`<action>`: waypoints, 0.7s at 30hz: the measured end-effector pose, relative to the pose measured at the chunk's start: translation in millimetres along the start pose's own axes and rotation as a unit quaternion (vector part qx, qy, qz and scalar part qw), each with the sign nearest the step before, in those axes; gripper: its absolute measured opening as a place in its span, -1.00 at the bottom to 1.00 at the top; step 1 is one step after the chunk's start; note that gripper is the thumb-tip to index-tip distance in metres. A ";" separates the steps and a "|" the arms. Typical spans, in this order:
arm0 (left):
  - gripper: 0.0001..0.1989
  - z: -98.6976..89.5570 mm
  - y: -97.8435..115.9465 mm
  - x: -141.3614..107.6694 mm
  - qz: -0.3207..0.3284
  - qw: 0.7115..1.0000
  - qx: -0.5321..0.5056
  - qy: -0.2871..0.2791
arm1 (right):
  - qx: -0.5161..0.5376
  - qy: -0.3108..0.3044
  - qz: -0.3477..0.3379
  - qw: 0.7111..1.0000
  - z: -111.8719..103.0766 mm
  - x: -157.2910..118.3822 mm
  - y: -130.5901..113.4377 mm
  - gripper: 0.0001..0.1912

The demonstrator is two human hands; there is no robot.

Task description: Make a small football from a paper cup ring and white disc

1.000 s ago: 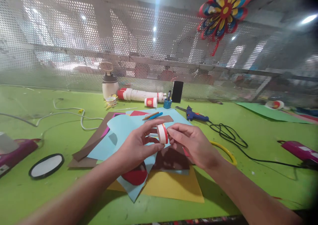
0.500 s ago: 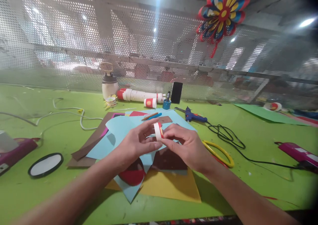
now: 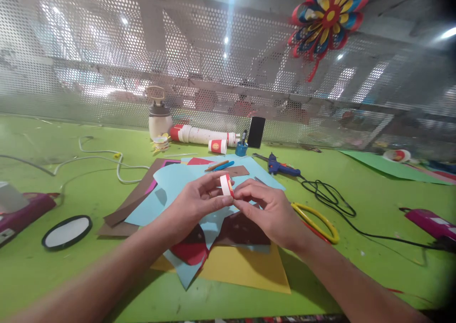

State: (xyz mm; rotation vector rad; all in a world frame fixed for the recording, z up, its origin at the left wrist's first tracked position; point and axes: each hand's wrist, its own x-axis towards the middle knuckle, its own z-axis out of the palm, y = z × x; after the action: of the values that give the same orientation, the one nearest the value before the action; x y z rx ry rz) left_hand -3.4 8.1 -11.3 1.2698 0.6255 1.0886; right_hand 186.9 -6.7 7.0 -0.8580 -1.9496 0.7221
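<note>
My left hand (image 3: 201, 197) grips a short white and red paper cup piece (image 3: 226, 185) between its thumb and fingers, above the stacked paper. On the right, my right hand (image 3: 265, 206) is closed in a pinch at the lower right edge of that piece; its fingertips touch it. Below the hands lie light blue paper (image 3: 178, 175), brown paper (image 3: 245, 230), a yellow sheet (image 3: 249, 270) and a dark red rounded piece (image 3: 194, 251). A thin red edge shows beside that rounded piece.
A blue glue gun (image 3: 283, 166) with a black cord lies right, near yellow-handled scissors (image 3: 317, 223). Behind stand a sprayer bottle (image 3: 159, 121), a red paper cup (image 3: 217, 146), a blue pen holder (image 3: 241, 148) and a phone (image 3: 256, 132). A black-rimmed oval (image 3: 67, 232) lies left.
The left fingers and thumb have closed in a little around the paper cup piece, which has tilted slightly. A thin red edge now shows below the hands. The camera view has shifted slightly.
</note>
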 end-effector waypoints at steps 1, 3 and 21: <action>-0.48 0.4 0.2 -0.2 0.003 1.000 -0.005 -0.006 | 0.003 -0.004 0.008 1.000 -0.1 0.3 -0.3 -0.89; -0.44 0.9 1.0 -1.0 0.005 1.000 -0.017 -0.017 | 0.011 -0.009 0.026 1.000 -0.5 0.7 -0.8 -0.89; -0.50 1.4 5.9 -3.2 -0.007 0.997 -0.011 -0.076 | 0.303 0.017 0.211 0.929 -3.8 3.2 3.0 -0.72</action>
State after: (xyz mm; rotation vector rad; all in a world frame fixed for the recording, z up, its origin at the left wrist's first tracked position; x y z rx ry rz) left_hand -5.2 4.2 -5.9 1.3136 0.5056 0.9742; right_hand 189.8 -1.7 8.0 -0.8847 -1.3775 1.4557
